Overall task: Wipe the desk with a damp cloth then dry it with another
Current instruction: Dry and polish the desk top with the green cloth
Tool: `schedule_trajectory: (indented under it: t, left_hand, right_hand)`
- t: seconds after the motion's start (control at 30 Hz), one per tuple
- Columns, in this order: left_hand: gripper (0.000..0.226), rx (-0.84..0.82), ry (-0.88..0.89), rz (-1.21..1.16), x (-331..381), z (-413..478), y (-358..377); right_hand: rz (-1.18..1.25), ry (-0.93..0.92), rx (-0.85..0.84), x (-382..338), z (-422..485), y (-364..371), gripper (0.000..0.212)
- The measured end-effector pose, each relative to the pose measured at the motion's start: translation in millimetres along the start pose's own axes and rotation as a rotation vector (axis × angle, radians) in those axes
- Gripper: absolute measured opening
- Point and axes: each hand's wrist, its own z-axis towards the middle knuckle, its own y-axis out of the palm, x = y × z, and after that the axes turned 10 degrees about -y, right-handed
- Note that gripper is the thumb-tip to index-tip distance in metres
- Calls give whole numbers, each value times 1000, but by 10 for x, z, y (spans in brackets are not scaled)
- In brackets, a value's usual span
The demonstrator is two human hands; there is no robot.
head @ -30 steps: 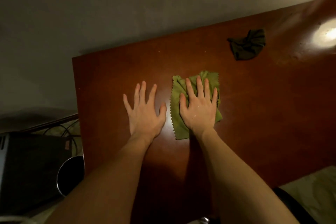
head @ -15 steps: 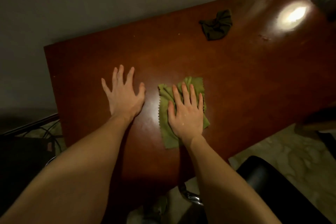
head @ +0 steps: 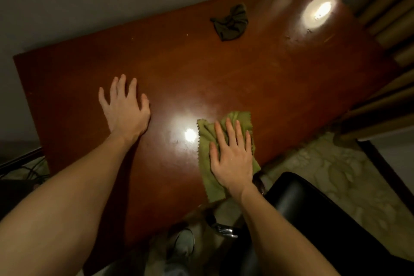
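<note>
A light green cloth [head: 206,177] lies flat on the red-brown desk [head: 246,78] near its front edge, one corner hanging over that edge. My right hand [head: 231,157] presses flat on the cloth, fingers spread. My left hand [head: 125,110] rests palm down on the bare wood to the left, holding nothing. A dark green cloth [head: 230,23] sits crumpled at the far side of the desk, away from both hands.
A black chair [head: 313,213] stands at the desk's front right over patterned floor. Wooden slats [head: 392,18] rise at the right end. Cables [head: 29,168] lie on the floor at the left. A wall runs behind the desk.
My right hand has slid the light green cloth toward the desk's front edge and to the right. The left hand stays flat on the wood, and the view has swung right.
</note>
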Motion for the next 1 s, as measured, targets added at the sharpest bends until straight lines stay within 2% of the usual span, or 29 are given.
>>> schedule_trajectory:
  t: [0.07,0.13,0.23,0.33,0.5,0.57,0.73,0.87,1.0]
  left_hand:
    - [53,29,163,86,53,-67,-30]
    - [53,18,321,124,204,-130,-26]
    - [55,-81,307,-22,681,-338,27]
    - [57,-187,308,-168,1218,-626,156]
    - [65,-321,549,-225,1842,-874,298]
    - [69,-324,633,-207,1997,-862,354]
    - [58,-233,642,-149,2222,-725,595]
    - [61,-252,609,-175,2262,-706,629]
    - [68,-288,568,-215,2245,-677,587]
  right_hand:
    - [8,-51,-10,79,-36,-7,64]
    - [-4,3,6,189,120,13,65]
    - [1,162,49,365,396,-12,65]
    - [21,242,101,436,454,-33,62]
    - [-5,548,179,422,408,-8,60]
    - [3,672,207,473,503,-12,59]
    - [64,910,285,778,844,-54,61]
    - [63,914,275,1064,1177,-120,66]
    - [22,624,193,1299,1386,-154,65]
